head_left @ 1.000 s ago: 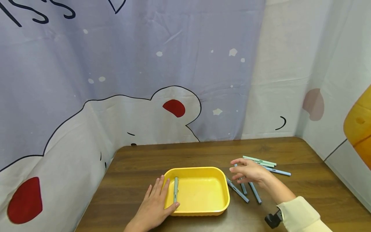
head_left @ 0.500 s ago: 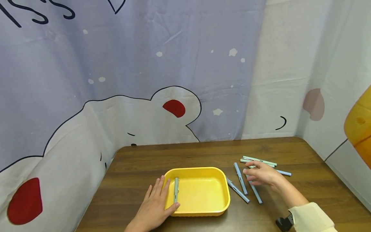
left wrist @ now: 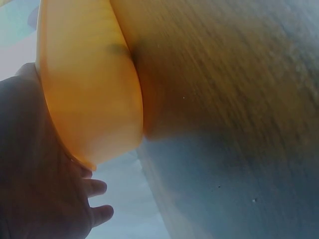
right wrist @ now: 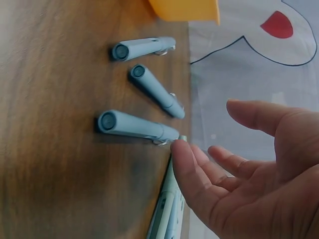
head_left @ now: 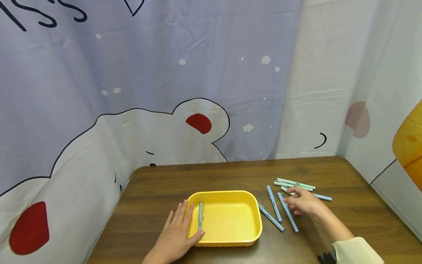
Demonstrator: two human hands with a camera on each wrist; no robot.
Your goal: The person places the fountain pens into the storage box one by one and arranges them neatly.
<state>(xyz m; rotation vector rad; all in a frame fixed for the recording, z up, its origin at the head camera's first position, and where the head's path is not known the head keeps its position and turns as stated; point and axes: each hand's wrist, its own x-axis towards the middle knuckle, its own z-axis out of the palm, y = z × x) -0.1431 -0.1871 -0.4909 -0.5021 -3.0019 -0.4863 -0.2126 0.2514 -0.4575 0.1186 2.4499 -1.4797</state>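
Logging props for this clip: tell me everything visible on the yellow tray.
The yellow tray is a rounded rectangle with a smooth, slightly shiny, plastic-looking surface and raised walls ending in a rim. It sits flat, open side up, on the wooden table. One green pen lies inside along its left wall. The left hand touches its left side, thumb over the rim. A blue pen lies outside its right wall; contact is unclear.
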